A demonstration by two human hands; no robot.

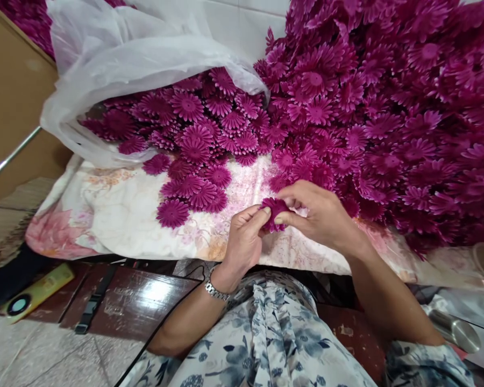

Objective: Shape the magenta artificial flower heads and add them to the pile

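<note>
Between both hands is a magenta artificial flower head point(276, 214), held above the front part of the cloth. My left hand point(246, 236), with a metal watch on its wrist, pinches the flower's left edge between thumb and fingers. On the other side, my right hand point(318, 215) grips it, thumb on top and fingers curled behind. Whether it is one petal layer or several stacked, I cannot tell. A loose group of similar flower heads point(201, 188) lies left of my hands, and a large heap of them point(371, 118) rises to the right.
A translucent white plastic bag point(153, 59) lies open at the back left, flower heads spilling from its mouth. The floral cloth point(121, 215) covers the work surface. A cardboard box point(16, 80) stands far left. Below right is a metal cylinder point(455, 328).
</note>
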